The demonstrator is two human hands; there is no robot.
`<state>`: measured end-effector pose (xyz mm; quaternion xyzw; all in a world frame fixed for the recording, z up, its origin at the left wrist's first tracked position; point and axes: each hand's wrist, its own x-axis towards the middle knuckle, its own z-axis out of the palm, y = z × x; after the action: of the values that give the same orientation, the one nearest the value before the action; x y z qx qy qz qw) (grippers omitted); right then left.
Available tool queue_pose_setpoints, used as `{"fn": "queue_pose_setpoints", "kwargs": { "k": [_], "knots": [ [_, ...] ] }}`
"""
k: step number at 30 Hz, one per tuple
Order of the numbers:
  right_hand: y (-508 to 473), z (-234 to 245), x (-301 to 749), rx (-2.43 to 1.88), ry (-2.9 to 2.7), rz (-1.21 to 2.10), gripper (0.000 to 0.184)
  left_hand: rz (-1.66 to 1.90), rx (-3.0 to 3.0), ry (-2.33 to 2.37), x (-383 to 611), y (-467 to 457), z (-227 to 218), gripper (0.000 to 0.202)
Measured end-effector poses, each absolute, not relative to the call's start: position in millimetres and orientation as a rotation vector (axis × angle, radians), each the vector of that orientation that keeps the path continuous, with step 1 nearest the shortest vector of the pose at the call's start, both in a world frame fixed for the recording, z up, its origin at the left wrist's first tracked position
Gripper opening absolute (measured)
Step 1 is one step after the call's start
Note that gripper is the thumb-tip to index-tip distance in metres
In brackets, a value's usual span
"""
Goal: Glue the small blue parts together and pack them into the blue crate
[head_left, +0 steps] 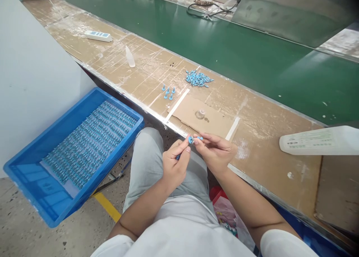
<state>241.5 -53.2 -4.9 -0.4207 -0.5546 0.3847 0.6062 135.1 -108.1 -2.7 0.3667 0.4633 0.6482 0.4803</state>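
- Over the person's lap, just short of the bench edge, the left hand (174,163) and the right hand (215,150) meet fingertip to fingertip.
- Both hands pinch a small blue part (191,139) between them; the left thumb and forefinger close on one end, and the right fingers close narrowly on the other.
- A thin blue bit pokes out under the left hand's fingers; I cannot tell what it is.
- To the person's left, a blue tray (36,167) sits tilted beside the knee, packed with neat rows of little blue pieces (92,141) on a pale sheet.
- Up on the bench (260,137), a loose pile of blue parts (198,79) lies near the green belt (224,40).
- Near that pile, toward the tray, a few blue parts (168,92) stand upright in a small cluster.
- A small clear ring (200,114) rests on a cardboard patch (202,118), just beyond the hands.
- A white power strip (98,36) lies far along the bench, and a white box (319,140) sits at the right.
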Motion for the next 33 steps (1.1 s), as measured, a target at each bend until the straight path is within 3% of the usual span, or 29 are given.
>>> {"fn": "queue_pose_setpoints", "kwargs": {
  "k": [7,18,33],
  "knots": [
    [-61,3,257,-0.947,-1.389,0.828,0.03,1.619,1.099,1.168,131,-109,-2,0.03],
    [-54,27,267,-0.882,-1.344,1.396,0.03,1.633,1.016,1.035,118,-104,-5,0.021],
    [-55,26,277,-0.905,-1.459,1.415,0.026,1.644,1.055,0.984,124,-113,3,0.018]
  ]
}}
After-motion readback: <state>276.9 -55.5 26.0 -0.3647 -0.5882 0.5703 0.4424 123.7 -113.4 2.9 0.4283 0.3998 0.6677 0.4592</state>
